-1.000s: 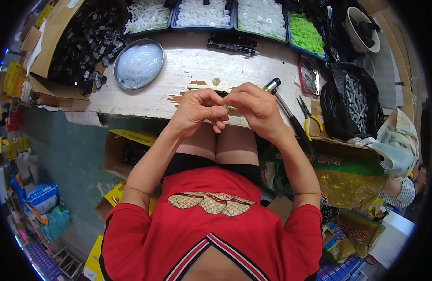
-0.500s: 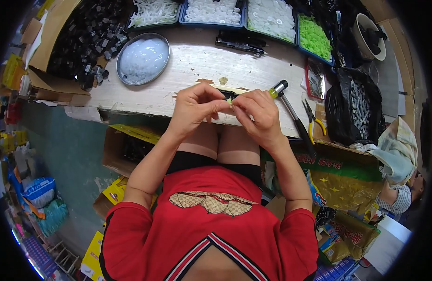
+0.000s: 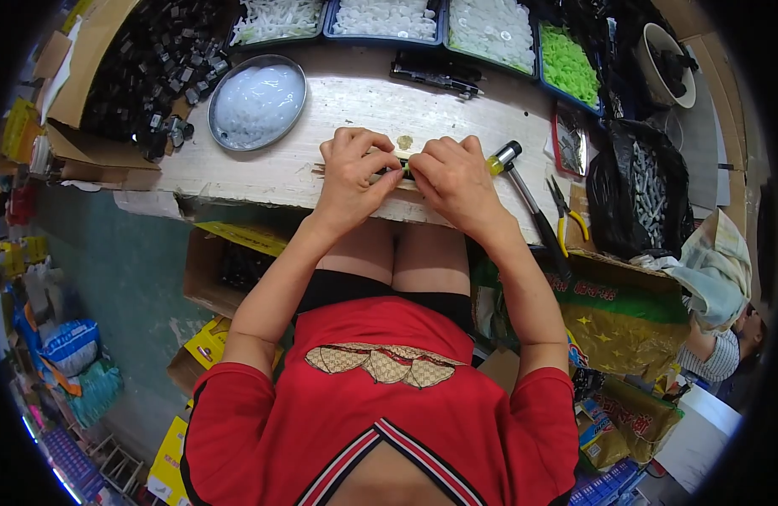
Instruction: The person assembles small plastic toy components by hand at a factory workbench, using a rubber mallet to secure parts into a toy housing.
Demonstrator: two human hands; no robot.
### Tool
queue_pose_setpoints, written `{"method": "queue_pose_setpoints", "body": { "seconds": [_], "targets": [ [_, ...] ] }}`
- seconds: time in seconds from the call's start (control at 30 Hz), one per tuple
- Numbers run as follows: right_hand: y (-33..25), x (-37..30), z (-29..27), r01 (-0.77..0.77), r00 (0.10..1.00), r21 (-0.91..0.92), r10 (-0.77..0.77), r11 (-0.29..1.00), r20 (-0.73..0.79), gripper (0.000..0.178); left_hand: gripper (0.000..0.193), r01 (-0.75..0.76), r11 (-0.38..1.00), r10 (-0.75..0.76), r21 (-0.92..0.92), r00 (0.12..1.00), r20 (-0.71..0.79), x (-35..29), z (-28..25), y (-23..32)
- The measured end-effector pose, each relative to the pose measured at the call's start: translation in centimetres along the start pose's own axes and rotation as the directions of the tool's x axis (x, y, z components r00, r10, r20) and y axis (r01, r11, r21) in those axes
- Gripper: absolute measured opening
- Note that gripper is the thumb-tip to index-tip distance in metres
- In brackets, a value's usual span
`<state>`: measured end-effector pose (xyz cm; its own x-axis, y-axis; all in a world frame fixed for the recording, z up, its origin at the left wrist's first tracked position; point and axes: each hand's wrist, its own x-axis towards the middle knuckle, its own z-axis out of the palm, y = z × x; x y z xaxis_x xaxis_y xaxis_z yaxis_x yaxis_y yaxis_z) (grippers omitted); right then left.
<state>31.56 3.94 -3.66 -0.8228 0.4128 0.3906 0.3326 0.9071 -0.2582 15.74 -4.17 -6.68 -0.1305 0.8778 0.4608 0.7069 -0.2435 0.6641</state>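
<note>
Small dark part (image 3: 407,172) | showing between your left hand (image 3: 358,175) and right hand (image 3: 456,181), near tabletop (image 3: 355,105) front edge | cannot tell what each is holding | you're working best pressing evenly

dish (image 3: 258,103) beyond left hand (image 3: 353,179), hammer (image 3: 534,218) beside right hand (image 3: 456,184)
</note>
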Motion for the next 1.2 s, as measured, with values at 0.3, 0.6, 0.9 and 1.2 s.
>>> {"method": "queue_pose_setpoints", "body": {
  "seconds": [0.3,0.6,0.9,1.2],
  "targets": [
    [0.1,1.4,-1.0,0.007,0.977,0.042,-0.016,0.999,0.211,0.002,0.007,0.008,0.997,-0.005,-0.082,1.000,0.028,0.2,0.4,-0.3],
    [2.0,-1.0,-3.7,-0.142,0.989,0.117,0.135,0.983,0.061,0.005,0.010,0.041,0.999,-0.041,-0.009,0.997,0.058,0.5,0.3,0.3],
    [5.5,-6.7,-11.0,-0.429,0.891,0.112,0.441,0.896,-0.111,0.008,0.014,-0.023,0.991,-0.001,0.132,0.985,0.175,1.3,-0.2,0.6],
    [14.0,-15.7,-19.2,-0.737,0.662,-0.222,0.616,0.639,-0.427,0.014,0.015,-0.104,0.980,0.067,0.167,0.975,0.213,1.4,-0.2,0.6]
  ]
}}
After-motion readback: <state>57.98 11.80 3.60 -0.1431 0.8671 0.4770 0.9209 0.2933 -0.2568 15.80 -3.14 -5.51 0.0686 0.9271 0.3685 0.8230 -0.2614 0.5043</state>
